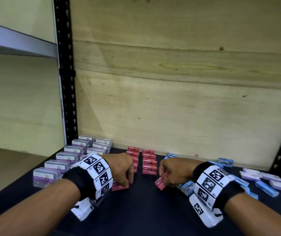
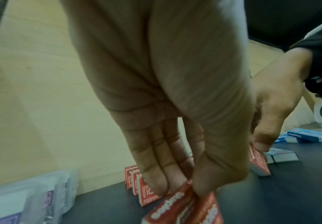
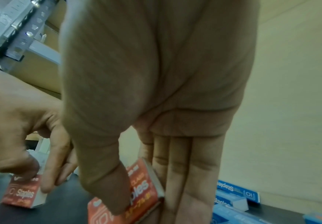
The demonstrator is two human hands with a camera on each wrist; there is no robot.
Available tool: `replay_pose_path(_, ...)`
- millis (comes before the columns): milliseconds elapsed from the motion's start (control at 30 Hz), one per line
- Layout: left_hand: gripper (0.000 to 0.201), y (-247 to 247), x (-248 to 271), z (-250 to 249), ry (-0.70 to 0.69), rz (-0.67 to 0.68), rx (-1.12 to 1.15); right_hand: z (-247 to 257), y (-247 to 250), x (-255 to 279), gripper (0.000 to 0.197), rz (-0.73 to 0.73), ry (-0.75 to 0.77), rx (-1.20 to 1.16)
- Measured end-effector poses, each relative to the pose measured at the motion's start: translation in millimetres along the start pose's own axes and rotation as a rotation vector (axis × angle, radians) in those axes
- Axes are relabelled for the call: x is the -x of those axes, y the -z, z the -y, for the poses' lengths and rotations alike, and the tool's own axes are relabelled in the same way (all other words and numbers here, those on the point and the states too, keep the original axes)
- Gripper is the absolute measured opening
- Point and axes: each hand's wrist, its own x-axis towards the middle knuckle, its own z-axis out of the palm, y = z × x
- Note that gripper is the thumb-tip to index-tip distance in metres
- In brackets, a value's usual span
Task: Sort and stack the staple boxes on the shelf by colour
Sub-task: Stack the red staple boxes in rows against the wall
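The left hand pinched a red box between thumb and fingers, the box low over the dark shelf, in front of the red rows. The right hand gripped a second red box the same way, tilted, also in front of the red rows and slightly to their right. The red rows stood upright in two lines running back to the plywood wall. Left of the red rows sat the stacked purple boxes, well apart from them. Right of the red rows lay loose blue boxes, and beyond those a few pale purple boxes, unsorted on the shelf.
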Motion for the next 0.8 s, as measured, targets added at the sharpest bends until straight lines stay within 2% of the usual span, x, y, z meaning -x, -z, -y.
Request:
replay_pose_path(133,0.027,-1.4,2.0,0.0,-0.004,0.025,0.009,0.5,0.8,2.7,0.019,0.04,-0.042,0.057)
replay_pose_path(233,0.038,-0.1,4.1,4.0,0.022,0.051,0.026,2.7,0.3,3.0,0.02,0.05,-0.049,0.093)
replay_pose_path(367,0.045,0.6,9.6,16.5,0.159,0.102,0.005,8.9,-1.3,2.0,0.018,0.019,-0.023,0.117)
replay_pose_path(500,0.037,-0.8,13.4,25.1,0.235,0.172,-0.067,15.8,-4.9,-3.0,0.02,-0.022,-0.014,0.139)
replay_pose_path(667,0.02,-3.6,11.6,22.2,0.211,0.059,-0.08,25.8,-5.7,-7.0,0.021,-0.04,-0.019,0.159)
replay_pose_path(800,0.019,-4.7,4.8,18.5,0.231,-0.013,-0.1,32.3,-6.4,-8.5,0.021,-0.042,-0.016,0.173)
